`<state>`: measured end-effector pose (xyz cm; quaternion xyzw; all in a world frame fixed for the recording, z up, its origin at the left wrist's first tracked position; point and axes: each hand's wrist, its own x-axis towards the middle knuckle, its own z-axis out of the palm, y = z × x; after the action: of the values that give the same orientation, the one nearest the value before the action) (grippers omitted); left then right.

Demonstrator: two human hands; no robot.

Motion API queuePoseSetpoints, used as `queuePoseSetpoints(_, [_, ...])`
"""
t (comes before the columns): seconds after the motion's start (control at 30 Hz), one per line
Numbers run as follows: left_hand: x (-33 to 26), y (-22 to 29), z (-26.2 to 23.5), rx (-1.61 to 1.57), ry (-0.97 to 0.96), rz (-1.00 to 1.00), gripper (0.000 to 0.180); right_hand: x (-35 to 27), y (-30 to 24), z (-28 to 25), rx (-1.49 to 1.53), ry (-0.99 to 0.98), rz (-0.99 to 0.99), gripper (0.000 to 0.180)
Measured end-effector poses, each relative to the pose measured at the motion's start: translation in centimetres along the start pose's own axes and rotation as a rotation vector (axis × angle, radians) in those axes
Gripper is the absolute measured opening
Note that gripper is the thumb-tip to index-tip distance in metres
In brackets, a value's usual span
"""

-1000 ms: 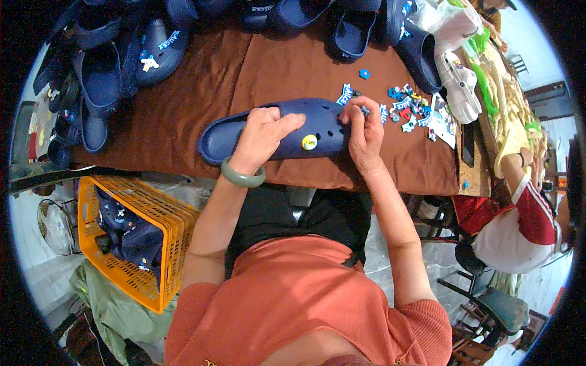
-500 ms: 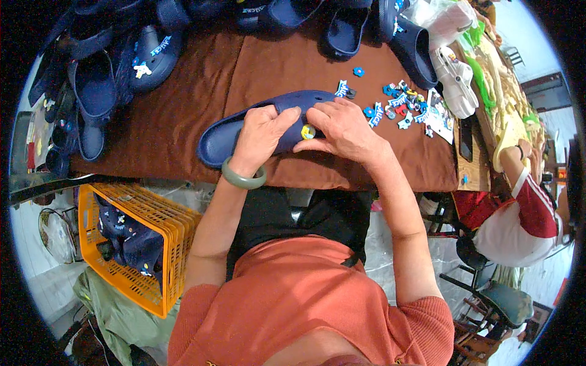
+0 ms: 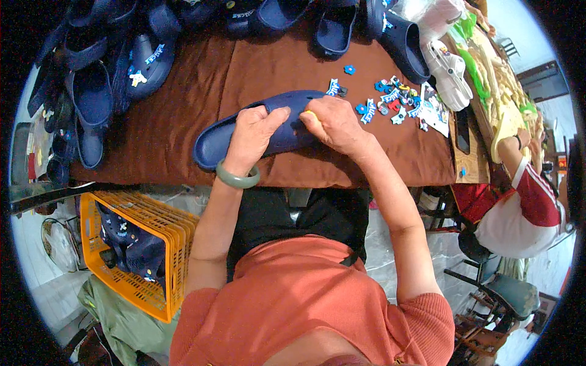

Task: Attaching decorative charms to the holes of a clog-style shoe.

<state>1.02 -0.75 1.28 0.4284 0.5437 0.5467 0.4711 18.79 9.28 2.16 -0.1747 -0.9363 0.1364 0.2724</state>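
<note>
A navy blue clog lies slantwise on the brown cloth, its open heel to the left and its holed toe part to the right. My left hand is closed on the clog's upper near the opening, thumb pressed on top. Above the toe part, my right hand is closed in a pinch on a small yellow shoe charm; most of the charm is hidden by the fingers. A blue-and-white lettered charm lies just past the toe.
Several loose charms lie right of the clog beside a printed card. More navy clogs line the table's far side, with white shoes at right. A phone, a yellow basket and another person's arm also show.
My right hand has closed further round the yellow charm and turned, so less of the charm shows and holes in the clog are uncovered. My left hand keeps its grip.
</note>
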Motion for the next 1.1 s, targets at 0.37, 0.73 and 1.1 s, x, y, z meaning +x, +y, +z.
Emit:
queuePoseSetpoints(0.37, [-0.3, 1.1, 0.6, -0.063, -0.019, -0.055, 0.034, -4.9, 8.5, -2.2, -0.16, 0.251, 0.423, 0.027])
queuePoseSetpoints(0.73, [0.4, -1.7, 0.2, 0.229, 0.048, 0.155, 0.04, -3.5, 10.9, -2.0, -0.051, 0.28, 0.376, 0.016])
queuePoseSetpoints(1.1, [-0.1, 0.0, -0.2, 0.117, -0.047, -0.12, 0.034, -1.5, 9.3, -0.8, -0.378, -0.077, 0.373, 0.025])
